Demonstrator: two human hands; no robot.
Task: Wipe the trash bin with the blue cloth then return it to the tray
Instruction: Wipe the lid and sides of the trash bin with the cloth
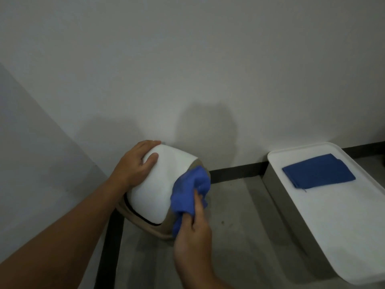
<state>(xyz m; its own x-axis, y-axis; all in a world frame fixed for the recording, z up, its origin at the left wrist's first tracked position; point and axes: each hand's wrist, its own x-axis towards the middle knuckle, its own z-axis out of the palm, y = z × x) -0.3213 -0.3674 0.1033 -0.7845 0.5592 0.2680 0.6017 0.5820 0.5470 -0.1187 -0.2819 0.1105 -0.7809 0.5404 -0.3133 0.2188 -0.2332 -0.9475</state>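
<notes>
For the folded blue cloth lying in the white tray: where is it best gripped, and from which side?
Judging from its pose, pinch the folded cloth at its near edge, coming from above on the side facing the person. It lies flat on the tray, so fingers need an edge to slip under, and the tray's open white floor lies in front of that edge. The right hand is nearer but holds the crumpled cloth.

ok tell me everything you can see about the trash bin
The bin is small and rounded, with a white lid over a beige body, both plastic by the look, and a dark slot under the lid's near edge. It sits on the grey floor in a wall corner, left of the tray. The left hand rests on the lid; the right hand presses a bunched blue cloth against its right side.
</notes>
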